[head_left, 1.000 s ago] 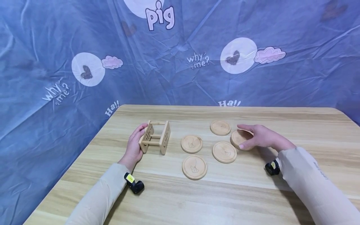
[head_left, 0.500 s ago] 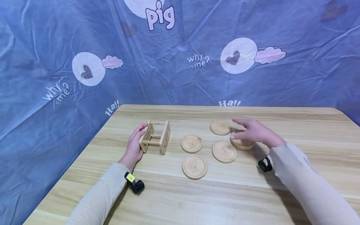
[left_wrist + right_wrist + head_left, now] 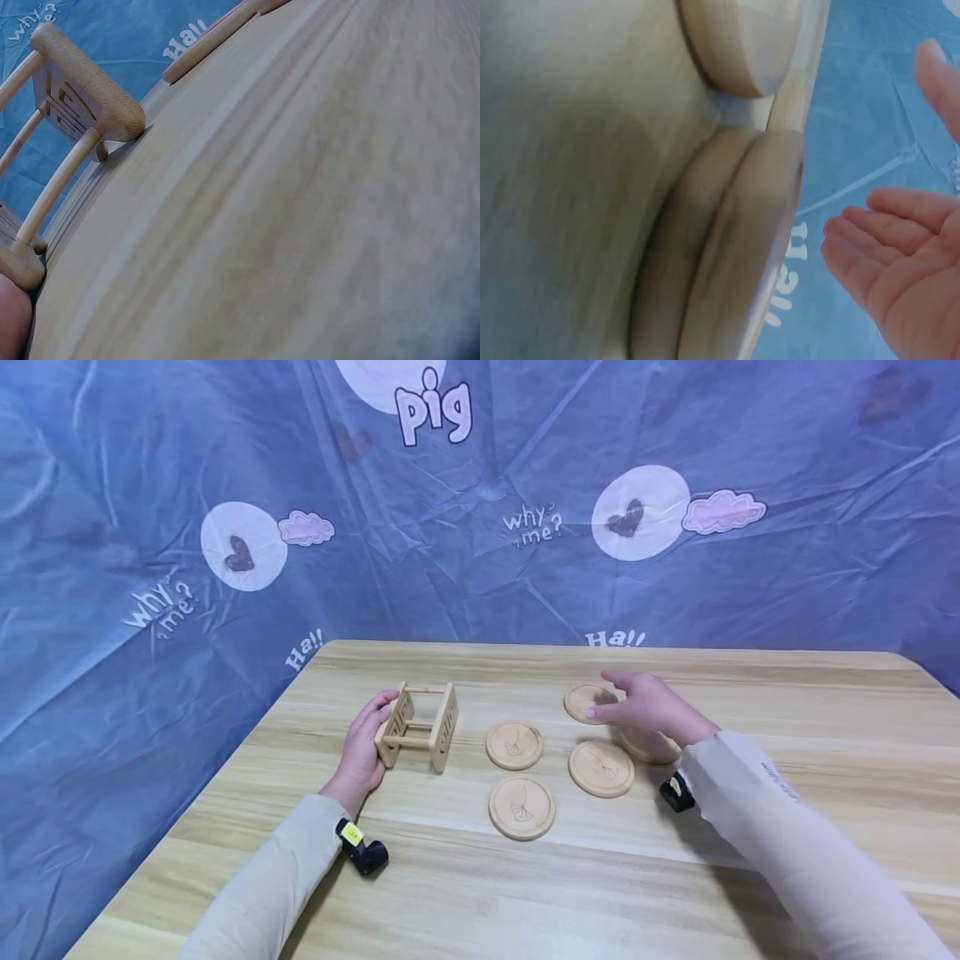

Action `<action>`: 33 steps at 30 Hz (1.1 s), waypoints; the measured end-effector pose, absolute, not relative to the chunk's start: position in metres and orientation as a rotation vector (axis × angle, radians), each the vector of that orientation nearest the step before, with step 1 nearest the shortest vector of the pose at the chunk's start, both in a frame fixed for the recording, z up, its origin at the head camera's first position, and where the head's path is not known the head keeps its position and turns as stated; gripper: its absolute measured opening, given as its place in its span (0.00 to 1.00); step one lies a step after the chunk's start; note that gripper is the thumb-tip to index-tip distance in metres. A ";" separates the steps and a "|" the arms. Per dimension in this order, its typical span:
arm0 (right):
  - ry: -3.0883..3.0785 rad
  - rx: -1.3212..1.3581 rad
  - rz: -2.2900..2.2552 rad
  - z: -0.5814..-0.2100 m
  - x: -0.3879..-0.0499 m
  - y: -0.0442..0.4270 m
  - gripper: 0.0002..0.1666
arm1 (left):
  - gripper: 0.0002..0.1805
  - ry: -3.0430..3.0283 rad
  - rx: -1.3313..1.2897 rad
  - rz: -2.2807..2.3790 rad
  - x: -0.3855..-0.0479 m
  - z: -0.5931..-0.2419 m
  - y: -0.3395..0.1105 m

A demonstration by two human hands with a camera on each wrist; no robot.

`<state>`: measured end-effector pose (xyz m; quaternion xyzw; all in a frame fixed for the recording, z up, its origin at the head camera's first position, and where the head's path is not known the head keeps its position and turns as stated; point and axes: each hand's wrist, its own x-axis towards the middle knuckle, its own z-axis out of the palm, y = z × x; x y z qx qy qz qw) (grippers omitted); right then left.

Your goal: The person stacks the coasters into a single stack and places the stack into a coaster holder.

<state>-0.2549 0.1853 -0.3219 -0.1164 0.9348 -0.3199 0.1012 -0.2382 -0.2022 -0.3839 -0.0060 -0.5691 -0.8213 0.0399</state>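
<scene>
My left hand (image 3: 360, 750) holds a small wooden coaster holder (image 3: 446, 727) by its left side panel; the holder has two cut-out panels joined by dowels. Past the fingertip in the left wrist view, the holder's dowel (image 3: 60, 180) shows. My right hand (image 3: 651, 703) hovers with thumb and fingers apart over the right edge of the far round wooden coaster (image 3: 577, 700), casting a shadow on it. Partly beneath that hand lie two stacked coasters (image 3: 746, 247), seen edge-on in the right wrist view. The right fingers (image 3: 855, 247) hold nothing.
Three more coasters with engraved ginkgo leaves lie flat: a left one (image 3: 513, 745), a near one (image 3: 522, 808) and a middle one (image 3: 600, 768) close to the stack. The wooden table (image 3: 450, 893) ends at a blue printed cloth (image 3: 480, 577).
My right hand has let go of the top coaster on the stack and moved left and away, to the far coaster. The left hand and holder stay in place; the view shifts slightly.
</scene>
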 end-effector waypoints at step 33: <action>2.616 -0.241 -1.040 -0.339 -0.277 0.161 0.54 | 0.13 -1.755 -0.011 -2.536 -0.238 -0.383 -0.204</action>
